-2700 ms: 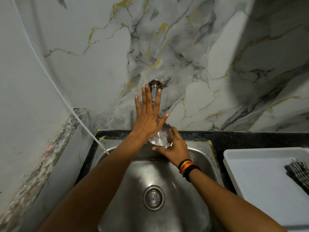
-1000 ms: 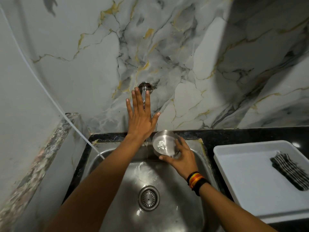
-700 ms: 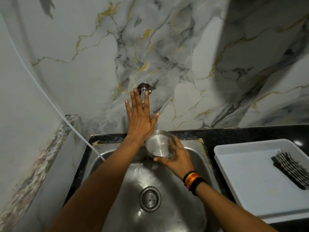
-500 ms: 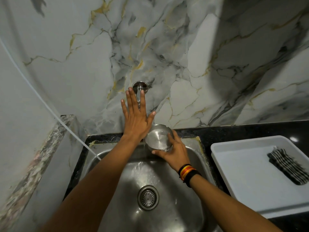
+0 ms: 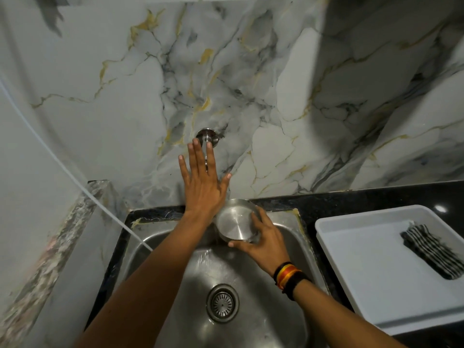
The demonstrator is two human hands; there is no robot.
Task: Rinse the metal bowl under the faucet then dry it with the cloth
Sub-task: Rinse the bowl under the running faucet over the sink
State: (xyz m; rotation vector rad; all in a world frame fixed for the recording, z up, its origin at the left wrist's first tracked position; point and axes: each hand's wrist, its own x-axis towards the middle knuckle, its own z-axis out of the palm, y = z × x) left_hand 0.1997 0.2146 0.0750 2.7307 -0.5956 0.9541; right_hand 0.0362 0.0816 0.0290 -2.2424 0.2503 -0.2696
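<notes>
My right hand [image 5: 261, 241] grips a small round metal bowl [image 5: 234, 222] at the back of the steel sink [image 5: 251, 330], turned so its flat bottom faces me. My left hand [image 5: 202, 183] lies flat with fingers spread over the faucet [image 5: 207, 136], which sticks out of the marble wall; most of the spout is hidden under the fingers. Water runs down the basin below the bowl. A striped black-and-white cloth [image 5: 435, 249] lies in a white tray [image 5: 356, 267] to the right.
The drain strainer [image 5: 222, 303] sits in the middle of the basin. A black countertop [image 5: 351, 197] rims the sink. A thin white hose [image 5: 75, 182] slants down from the left wall into the basin. A marble ledge [image 5: 57, 242] borders the left side.
The bowl has been tilted over: its open side faced up before, and its bottom faces me now. The left hand has stayed on the faucet. The camera has shifted slightly.
</notes>
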